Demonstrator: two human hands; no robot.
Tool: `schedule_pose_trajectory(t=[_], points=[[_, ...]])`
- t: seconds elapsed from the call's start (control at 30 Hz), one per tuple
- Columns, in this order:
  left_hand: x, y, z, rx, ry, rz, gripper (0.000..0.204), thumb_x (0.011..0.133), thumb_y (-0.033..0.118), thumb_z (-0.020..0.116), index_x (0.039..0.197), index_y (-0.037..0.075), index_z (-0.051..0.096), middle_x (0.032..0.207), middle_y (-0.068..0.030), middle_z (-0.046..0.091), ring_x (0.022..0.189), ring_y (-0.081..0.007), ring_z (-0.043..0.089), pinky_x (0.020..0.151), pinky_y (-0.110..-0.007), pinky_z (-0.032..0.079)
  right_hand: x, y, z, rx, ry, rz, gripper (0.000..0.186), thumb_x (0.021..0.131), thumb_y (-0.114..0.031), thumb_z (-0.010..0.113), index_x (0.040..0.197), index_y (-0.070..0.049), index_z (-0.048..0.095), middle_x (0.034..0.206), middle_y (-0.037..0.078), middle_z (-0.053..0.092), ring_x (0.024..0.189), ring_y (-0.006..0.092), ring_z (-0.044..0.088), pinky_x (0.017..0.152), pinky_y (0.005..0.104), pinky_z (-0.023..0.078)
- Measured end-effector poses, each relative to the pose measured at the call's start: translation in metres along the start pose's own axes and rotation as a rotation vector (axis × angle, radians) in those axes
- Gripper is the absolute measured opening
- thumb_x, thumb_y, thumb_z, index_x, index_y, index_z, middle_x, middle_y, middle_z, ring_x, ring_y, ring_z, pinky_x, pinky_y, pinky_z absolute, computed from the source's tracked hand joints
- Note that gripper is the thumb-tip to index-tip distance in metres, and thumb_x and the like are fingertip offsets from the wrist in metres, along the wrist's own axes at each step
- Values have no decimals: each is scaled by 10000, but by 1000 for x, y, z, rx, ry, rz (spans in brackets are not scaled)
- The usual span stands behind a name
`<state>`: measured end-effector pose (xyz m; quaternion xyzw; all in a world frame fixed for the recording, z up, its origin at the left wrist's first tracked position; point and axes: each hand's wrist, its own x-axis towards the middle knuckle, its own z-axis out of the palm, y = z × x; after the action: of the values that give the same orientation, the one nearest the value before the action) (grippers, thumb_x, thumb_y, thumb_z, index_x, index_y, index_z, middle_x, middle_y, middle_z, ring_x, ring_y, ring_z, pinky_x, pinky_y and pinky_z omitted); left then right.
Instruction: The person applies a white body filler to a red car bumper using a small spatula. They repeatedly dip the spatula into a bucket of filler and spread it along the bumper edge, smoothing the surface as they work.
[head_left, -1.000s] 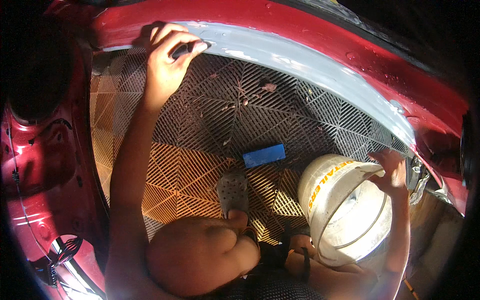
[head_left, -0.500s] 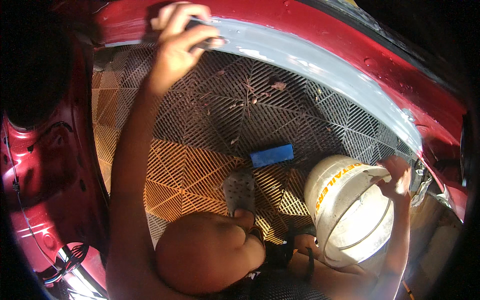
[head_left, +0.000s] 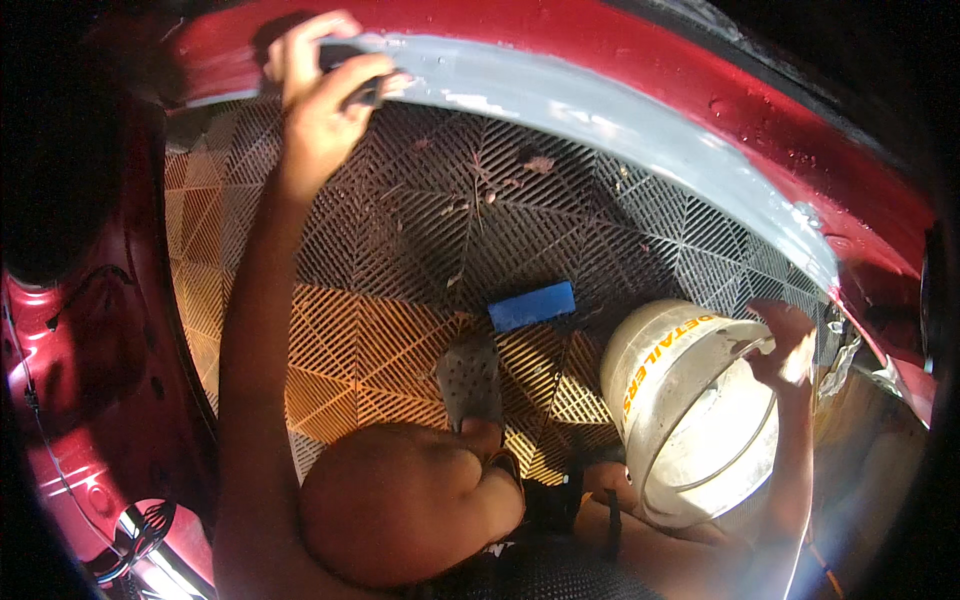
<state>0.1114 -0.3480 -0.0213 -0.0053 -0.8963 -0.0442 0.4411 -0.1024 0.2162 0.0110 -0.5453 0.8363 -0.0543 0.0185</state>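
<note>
spanning roomy floor (head_left: 560,225), hands (head_left: 316,105) grip bucket rim (head_left: 680,405) and dark block (head_left: 340,55).

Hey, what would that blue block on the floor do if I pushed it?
The blue block probably won't roll, given its flat, boxy shape. It looks fairly stiff, judging by its straight edges. The grooved floor tiles beneath might catch it.

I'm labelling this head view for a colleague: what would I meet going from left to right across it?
Bundled wires, left hand, blue block, whitish bucket, right hand.
</note>
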Motion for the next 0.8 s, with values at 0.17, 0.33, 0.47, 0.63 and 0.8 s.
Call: schedule_pose_trajectory(t=[0.17, 0.33, 0.47, 0.63, 0.8], points=[[12, -8, -1, 34, -36, 73, 318, 677, 205, 920, 932, 148, 739, 1218, -94, 592, 1148, -302, 554, 962, -435, 413, -6, 1, -3, 69, -24, 29, 589, 577, -289, 899, 1099, -81, 719, 1004, 131, 754, 872, 335, 722, 767, 443, 576], [31, 34, 13, -10, -81, 142, 321, 676, 233, 927, 919, 150, 733, 1235, -101, 583, 1164, -303, 557, 974, -436, 402, 13, -7, -4, 62, -25, -45, 598, 630, -413, 892, 1097, -82, 720, 1014, 128, 754, 890, 329, 731, 768, 440, 581], [3, -16, 0, 74, -11, 38, 326, 675, 256, 932, 908, 152, 728, 1249, -107, 576, 1177, -303, 559, 983, -437, 393, 13, -3, -5, 9, -12, -49, 613, 698, -529, 848, 1080, -67, 719, 1002, 129, 754, 885, 333, 731, 767, 445, 580], [37, 47, 20, 3, -79, 157, 293, 726, 275, 908, 902, 158, 704, 1273, -53, 571, 1228, -316, 525, 1012, -452, 368, 22, -14, -4, 105, 28, -55, 557, 597, -231, 897, 1091, -46, 718, 972, 150, 748, 840, 343, 722, 748, 431, 565], [11, 15, 11, -35, -9, 3, 362, 651, 195, 949, 880, 113, 681, 1257, -124, 554, 1220, -316, 525, 1027, -454, 369, 29, -14, -2, 36, 9, -14, 597, 678, -516, 859, 1055, -71, 730, 973, 120, 760, 854, 321, 739, 754, 433, 585]])
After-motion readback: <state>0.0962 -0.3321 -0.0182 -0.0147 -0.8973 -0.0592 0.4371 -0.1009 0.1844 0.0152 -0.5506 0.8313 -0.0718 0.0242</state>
